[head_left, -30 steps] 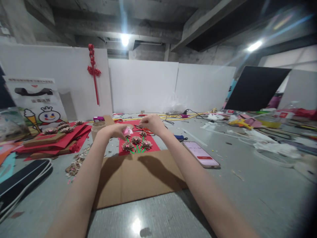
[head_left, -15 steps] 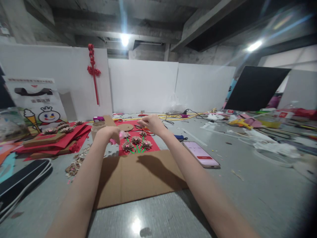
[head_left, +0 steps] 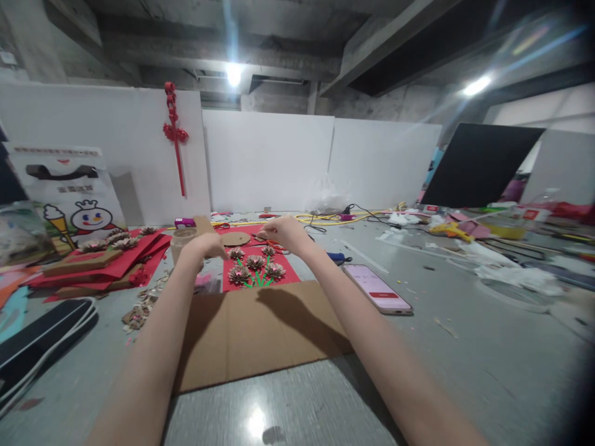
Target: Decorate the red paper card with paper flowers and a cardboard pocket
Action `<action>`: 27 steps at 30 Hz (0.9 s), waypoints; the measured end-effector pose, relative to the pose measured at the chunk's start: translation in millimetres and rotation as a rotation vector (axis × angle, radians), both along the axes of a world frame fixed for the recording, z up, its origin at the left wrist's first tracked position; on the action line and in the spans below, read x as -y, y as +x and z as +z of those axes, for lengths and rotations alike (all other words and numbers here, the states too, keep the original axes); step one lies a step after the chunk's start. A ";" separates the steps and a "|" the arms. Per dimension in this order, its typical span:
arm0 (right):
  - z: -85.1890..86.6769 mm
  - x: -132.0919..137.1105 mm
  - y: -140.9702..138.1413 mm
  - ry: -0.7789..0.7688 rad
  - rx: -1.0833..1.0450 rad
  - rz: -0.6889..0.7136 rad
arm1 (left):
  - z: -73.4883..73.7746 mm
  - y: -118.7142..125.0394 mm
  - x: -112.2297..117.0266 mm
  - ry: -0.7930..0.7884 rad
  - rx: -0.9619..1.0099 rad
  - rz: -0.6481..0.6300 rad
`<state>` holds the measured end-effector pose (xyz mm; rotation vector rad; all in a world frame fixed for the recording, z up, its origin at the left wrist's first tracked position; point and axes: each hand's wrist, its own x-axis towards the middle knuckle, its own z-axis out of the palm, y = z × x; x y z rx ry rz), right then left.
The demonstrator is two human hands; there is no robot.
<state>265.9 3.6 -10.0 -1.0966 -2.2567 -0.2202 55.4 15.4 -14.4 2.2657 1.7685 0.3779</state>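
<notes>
A red card (head_left: 283,272) with several brown-and-pink paper flowers (head_left: 255,262) and green stems lies past a brown cardboard sheet (head_left: 260,328). My left hand (head_left: 206,246) hovers at the card's left edge, fingers loosely out towards the flowers and holding nothing. A small pink packet (head_left: 203,280) lies on the table just below it. My right hand (head_left: 284,231) is over the card's far edge, thumb and forefinger pinched together; what they pinch is too small to make out.
A phone (head_left: 377,288) with a lit screen lies right of the cardboard. A brown cup (head_left: 181,240) and a cardboard disc (head_left: 235,238) sit behind the card. Red paper stacks (head_left: 106,260), scraps and a black bag (head_left: 41,334) fill the left; cables and clutter the right.
My left hand carried the pink packet leftward off the card and let it go; the packet now lies on the table. My right hand has hardly moved.
</notes>
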 end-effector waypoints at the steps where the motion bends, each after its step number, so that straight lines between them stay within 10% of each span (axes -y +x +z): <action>1: 0.9 1.1 -0.6 0.033 0.055 -0.040 | 5.7 6.9 5.0 -0.006 0.042 0.028; 8: 0.1 3.0 -2.3 0.252 0.234 -0.021 | 16.9 41.6 22.8 -0.271 0.745 -0.065; 27: -2.3 -2.1 2.9 0.267 0.051 0.046 | 8.1 41.6 10.1 -0.250 0.883 -0.237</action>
